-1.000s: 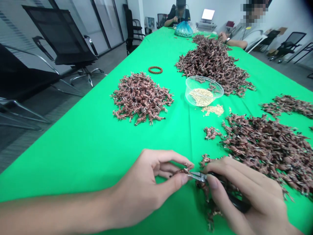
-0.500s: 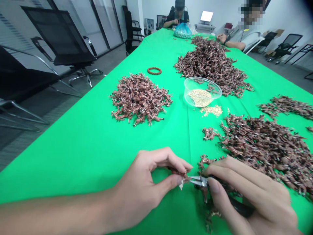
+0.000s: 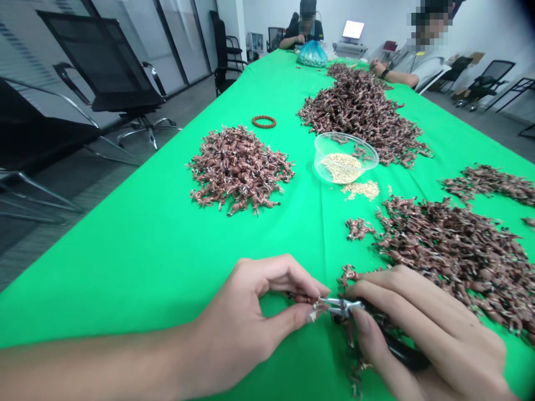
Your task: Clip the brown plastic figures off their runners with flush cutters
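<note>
Grip's solid on both sides from what I can see. Left hand pinches a small brown figurine between thumb and fingertips, just above the green tablecloth. Right hand wraps black-handled pliers, with the steel jaws pointing left, right at the figurine's end. I can't tell how far the jaws are closed; the fingers and the blur hide that.

Loose figurines lie under the right hand, at the edge of a big near-right pile. Another pile sits left of centre, and a third sits further up the table. A smaller strip lies at the right.

Clear plastic bowl holds tan granules, with a small spill just beside it. Brown beaded bracelet lies beyond the left pile. Blue plastic bag sits at the far end.

Two co-workers are at the table: one at the far end, one on the far right. Black mesh office chair stands off the left side.
</note>
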{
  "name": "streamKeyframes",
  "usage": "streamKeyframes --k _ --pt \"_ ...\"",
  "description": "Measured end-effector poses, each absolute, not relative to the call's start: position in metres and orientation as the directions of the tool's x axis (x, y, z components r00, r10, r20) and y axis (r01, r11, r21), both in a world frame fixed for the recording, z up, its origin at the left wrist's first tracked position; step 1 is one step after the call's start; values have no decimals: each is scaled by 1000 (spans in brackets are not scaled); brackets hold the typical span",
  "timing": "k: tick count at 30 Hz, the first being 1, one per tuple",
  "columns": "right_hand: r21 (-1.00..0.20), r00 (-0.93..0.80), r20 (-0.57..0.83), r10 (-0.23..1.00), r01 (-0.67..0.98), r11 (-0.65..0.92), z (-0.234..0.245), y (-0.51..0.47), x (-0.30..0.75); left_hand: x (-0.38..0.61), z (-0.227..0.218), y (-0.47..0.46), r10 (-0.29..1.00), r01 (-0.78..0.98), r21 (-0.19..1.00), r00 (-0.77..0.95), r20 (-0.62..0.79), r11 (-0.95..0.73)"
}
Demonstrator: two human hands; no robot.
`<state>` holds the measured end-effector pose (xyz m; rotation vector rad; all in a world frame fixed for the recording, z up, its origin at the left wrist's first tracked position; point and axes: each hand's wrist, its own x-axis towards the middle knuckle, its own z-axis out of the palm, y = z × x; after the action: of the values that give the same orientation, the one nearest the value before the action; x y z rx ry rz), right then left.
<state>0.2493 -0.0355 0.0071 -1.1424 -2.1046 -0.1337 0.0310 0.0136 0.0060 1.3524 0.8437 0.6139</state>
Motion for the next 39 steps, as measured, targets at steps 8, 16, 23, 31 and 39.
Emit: streamKeyframes --k 8,16,23,31,39 --pt "-210 -350 642 682 775 596 8 -34 248 31 5 12 777 96 973 587 -226 211" --pt "-212 -354 636 685 774 596 10 -33 247 32 2 11 775 78 966 584 -243 245" --pt "-221 -358 633 686 766 604 9 -34 248 31 3 11 790 132 973 569 -229 187" --pt "-384 -276 593 756 728 567 7 -29 251 31 7 20 858 176 984 508 -83 -9" --pt "-543 -182 514 838 687 482 6 -26 254 17 24 48 897 344 873 394 201 -347"
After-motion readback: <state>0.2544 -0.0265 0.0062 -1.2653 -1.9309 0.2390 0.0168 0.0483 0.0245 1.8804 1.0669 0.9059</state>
